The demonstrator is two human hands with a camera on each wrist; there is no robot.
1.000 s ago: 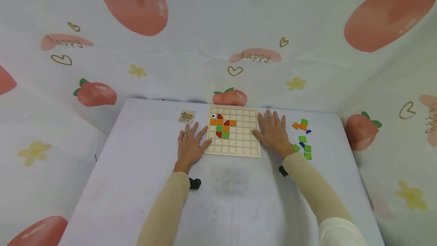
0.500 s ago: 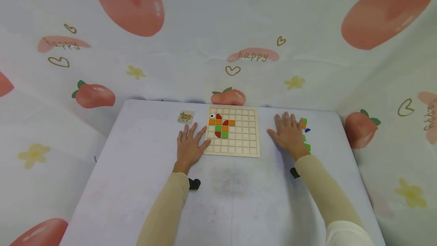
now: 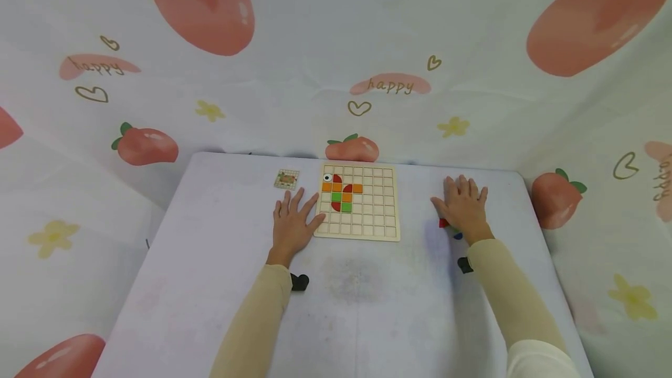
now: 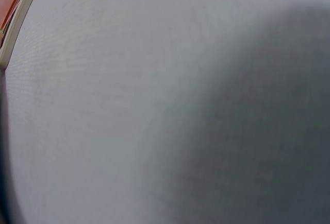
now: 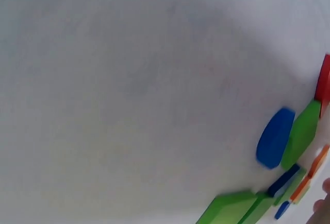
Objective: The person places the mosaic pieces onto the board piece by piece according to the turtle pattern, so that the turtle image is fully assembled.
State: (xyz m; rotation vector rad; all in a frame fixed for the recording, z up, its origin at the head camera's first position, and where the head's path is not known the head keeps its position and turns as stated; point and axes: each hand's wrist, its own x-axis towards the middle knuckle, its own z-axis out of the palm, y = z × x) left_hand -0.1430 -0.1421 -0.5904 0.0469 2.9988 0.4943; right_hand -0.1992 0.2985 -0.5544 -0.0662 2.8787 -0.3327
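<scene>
My left hand (image 3: 294, 225) lies with spread fingers at the left edge of a wooden grid board (image 3: 378, 217), thumb and forefinger at its rim. A patch of red, orange and green pieces (image 3: 346, 197) and an eye tile (image 3: 328, 178) sit in the board's upper left squares. Right of the board, my right hand (image 3: 464, 206) hovers or rests over the loose pieces, fingers straight; contact cannot be told. A red piece (image 3: 443, 223) and a blue piece (image 3: 458, 236) peek out beneath it. The right wrist view shows green pieces (image 5: 227, 208) and another blue piece (image 5: 276, 139).
A small printed card (image 3: 287, 179) lies left of the board. The white table (image 3: 357, 319) meets a patterned cloth wall (image 3: 294, 121) behind. Black wrist-camera parts (image 3: 300, 282) show beside the sleeves. In the left wrist view, only the board's corner (image 4: 15, 26) and tabletop appear.
My right hand has moved right, from the board's right edge to over the loose pieces, which it now mostly covers. My left hand and the board have stayed put.
</scene>
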